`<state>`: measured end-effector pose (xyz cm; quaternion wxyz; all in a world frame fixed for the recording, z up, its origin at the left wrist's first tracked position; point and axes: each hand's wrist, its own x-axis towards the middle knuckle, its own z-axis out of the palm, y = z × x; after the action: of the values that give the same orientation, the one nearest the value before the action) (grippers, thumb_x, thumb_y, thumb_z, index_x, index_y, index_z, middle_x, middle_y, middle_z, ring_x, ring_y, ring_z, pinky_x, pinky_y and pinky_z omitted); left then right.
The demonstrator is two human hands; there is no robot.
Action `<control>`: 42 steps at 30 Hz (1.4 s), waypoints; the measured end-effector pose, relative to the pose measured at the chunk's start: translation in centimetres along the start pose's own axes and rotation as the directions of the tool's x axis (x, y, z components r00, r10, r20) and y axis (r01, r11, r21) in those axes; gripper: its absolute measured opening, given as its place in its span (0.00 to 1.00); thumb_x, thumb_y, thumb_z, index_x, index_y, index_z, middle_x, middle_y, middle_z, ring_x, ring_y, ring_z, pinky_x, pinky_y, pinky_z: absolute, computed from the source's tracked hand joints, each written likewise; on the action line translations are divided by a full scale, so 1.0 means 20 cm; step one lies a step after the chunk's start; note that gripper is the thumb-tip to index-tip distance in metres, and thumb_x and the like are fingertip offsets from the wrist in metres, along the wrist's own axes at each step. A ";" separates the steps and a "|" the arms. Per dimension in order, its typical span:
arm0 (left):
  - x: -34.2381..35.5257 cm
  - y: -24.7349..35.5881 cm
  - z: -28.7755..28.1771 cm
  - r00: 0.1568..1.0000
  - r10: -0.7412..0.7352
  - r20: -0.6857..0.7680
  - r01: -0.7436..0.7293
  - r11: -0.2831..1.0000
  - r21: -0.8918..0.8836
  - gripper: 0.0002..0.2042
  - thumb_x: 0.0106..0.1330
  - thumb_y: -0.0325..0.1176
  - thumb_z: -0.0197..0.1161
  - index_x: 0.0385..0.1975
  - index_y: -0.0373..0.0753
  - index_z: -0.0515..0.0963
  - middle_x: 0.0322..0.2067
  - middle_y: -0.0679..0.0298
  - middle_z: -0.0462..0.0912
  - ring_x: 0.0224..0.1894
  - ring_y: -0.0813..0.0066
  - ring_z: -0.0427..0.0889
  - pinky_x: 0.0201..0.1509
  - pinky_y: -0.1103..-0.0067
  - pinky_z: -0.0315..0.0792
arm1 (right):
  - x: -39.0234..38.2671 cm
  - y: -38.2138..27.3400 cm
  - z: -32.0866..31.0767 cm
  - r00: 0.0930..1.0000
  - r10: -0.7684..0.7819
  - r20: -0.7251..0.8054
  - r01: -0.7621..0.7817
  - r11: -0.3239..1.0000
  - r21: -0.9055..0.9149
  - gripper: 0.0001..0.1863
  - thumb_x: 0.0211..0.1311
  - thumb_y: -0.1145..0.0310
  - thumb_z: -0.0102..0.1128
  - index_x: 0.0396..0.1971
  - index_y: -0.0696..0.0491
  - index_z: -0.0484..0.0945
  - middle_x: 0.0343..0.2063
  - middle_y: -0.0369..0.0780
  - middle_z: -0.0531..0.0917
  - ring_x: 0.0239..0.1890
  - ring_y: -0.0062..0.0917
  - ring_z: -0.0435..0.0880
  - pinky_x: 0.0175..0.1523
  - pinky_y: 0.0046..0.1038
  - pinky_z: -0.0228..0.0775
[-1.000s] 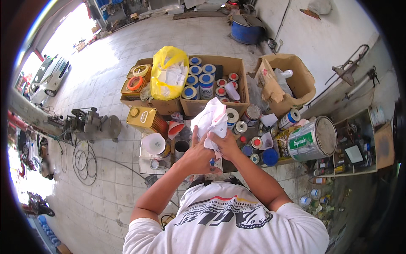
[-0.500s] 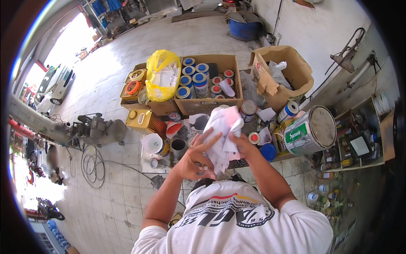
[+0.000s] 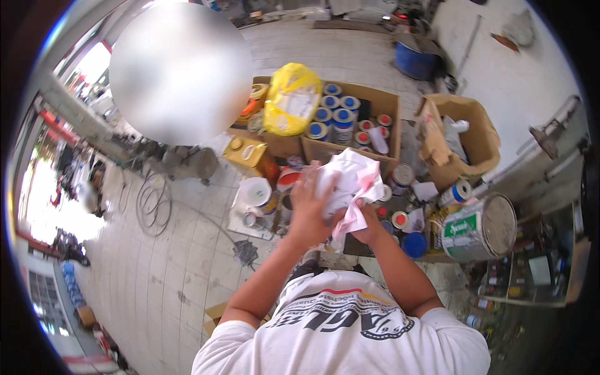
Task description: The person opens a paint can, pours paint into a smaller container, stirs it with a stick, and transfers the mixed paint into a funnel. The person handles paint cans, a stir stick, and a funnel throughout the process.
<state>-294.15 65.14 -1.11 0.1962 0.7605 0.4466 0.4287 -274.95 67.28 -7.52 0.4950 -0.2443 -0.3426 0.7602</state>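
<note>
A crumpled white rag [image 3: 347,178] with pink patches is bunched between my two hands, above the cluttered work area. My right hand [image 3: 370,230] grips its lower right part from below. Against the rag's left side lies my left hand [image 3: 310,209], its fingers long and blurred by motion, with the thumb at the lower edge of the cloth. Just left of the hands stand a white-lidded can [image 3: 256,192] and a red-topped container [image 3: 288,179]. On the right, near my right hand, are a small can with a red cap [image 3: 400,219] and a blue lid [image 3: 414,245].
Behind the rag, a cardboard box [image 3: 390,155] holds several blue- and red-capped cans. Beside them sits a yellow plastic bag [image 3: 290,103]. A yellow tin [image 3: 245,155], a large paint pail [image 3: 478,230] and another open carton [image 3: 484,159] surround the work area. A hose [image 3: 154,203] coils on the floor.
The view has shifted, so the scene sits farther right. My left hand has moved up along the rag, and the cloth is bunched differently. A large blurred patch now covers the upper left.
</note>
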 end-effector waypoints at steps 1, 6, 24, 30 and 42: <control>-0.03 0.03 0.05 1.000 0.016 0.024 -0.021 0.972 0.234 0.35 0.58 0.42 0.70 0.67 0.33 0.78 0.81 0.40 0.52 0.84 0.39 0.46 0.83 0.49 0.41 | 0.04 0.07 -0.06 0.997 0.013 -0.074 -0.029 0.974 -0.226 0.31 0.76 0.51 0.66 0.67 0.57 0.73 0.59 0.44 0.84 0.57 0.29 0.86 0.62 0.36 0.79; -0.08 0.12 0.05 0.973 -0.065 0.222 -0.007 0.951 0.308 0.12 0.48 0.34 0.77 0.34 0.43 0.91 0.80 0.40 0.54 0.82 0.43 0.55 0.80 0.45 0.45 | 0.11 -0.05 0.07 0.952 -0.210 -0.222 0.132 0.938 -0.319 0.29 0.70 0.63 0.73 0.66 0.57 0.77 0.59 0.41 0.85 0.57 0.29 0.86 0.62 0.34 0.78; -0.09 -0.17 -0.14 0.906 0.320 0.277 -0.034 0.708 -0.706 0.49 0.56 0.43 0.82 0.74 0.41 0.57 0.79 0.47 0.55 0.83 0.46 0.51 0.83 0.59 0.54 | -0.09 0.09 0.13 0.973 0.162 0.163 -0.080 0.904 -0.419 0.32 0.63 0.52 0.78 0.58 0.59 0.80 0.46 0.41 0.88 0.51 0.28 0.87 0.55 0.34 0.80; -0.24 -0.23 -0.23 0.818 -0.103 0.567 0.420 0.780 -0.464 0.56 0.61 0.33 0.82 0.84 0.41 0.46 0.80 0.54 0.56 0.78 0.67 0.61 0.79 0.68 0.60 | -0.07 0.27 0.06 0.862 0.499 0.087 -0.507 0.849 0.152 0.32 0.71 0.47 0.70 0.64 0.54 0.77 0.55 0.41 0.86 0.55 0.33 0.87 0.62 0.40 0.81; 0.10 -1.13 -0.78 0.713 -0.372 -0.595 0.460 0.888 -0.005 0.19 0.73 0.34 0.69 0.62 0.38 0.81 0.52 0.48 0.88 0.57 0.58 0.85 0.65 0.69 0.75 | 0.21 0.53 -0.34 0.724 0.166 -0.669 -0.316 0.942 -0.108 0.16 0.74 0.55 0.69 0.44 0.54 0.79 0.32 0.36 0.84 0.29 0.25 0.87 0.31 0.33 0.81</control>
<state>-318.12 77.36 -6.90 0.0869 0.4845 0.6740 0.5509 -277.96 70.05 -20.23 0.4497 -0.5878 -0.1941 0.6439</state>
